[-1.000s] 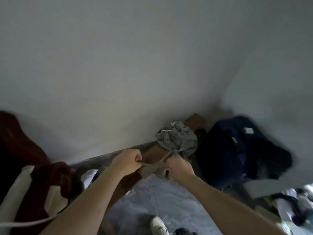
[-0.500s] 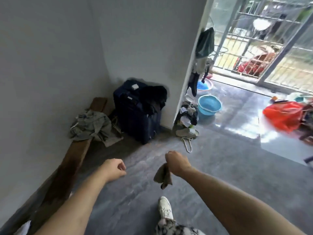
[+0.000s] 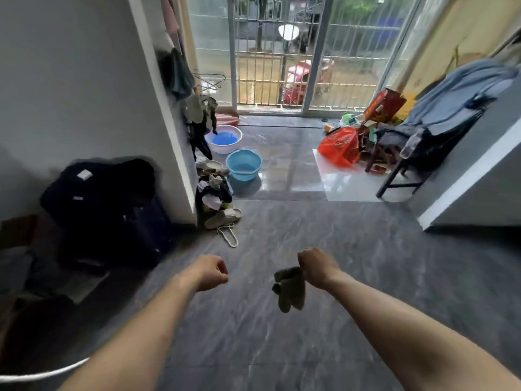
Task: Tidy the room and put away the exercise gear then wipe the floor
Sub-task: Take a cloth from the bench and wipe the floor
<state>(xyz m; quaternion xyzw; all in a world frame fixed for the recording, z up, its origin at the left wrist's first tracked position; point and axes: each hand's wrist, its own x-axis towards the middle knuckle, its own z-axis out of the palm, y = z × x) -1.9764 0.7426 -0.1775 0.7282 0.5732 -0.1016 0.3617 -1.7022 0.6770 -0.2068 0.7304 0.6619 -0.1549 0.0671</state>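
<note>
My right hand (image 3: 314,266) grips a small grey-green cloth (image 3: 289,289), which hangs down from my fist above the grey tiled floor (image 3: 366,277). My left hand (image 3: 210,272) is held out beside it with fingers curled and nothing in it. Both forearms reach forward over the floor in front of me.
A dark suitcase (image 3: 107,210) stands against the left wall. Shoes and clothes (image 3: 217,198) lie piled at the wall corner, with a rope loop (image 3: 229,235) beside them. Two basins (image 3: 244,165) sit ahead. A red bag (image 3: 339,146) and a chair draped with clothes (image 3: 439,119) stand right.
My view has swung right from the wall corner toward the barred doorway. My left hand let go of the cloth, which now hangs from my right hand alone.
</note>
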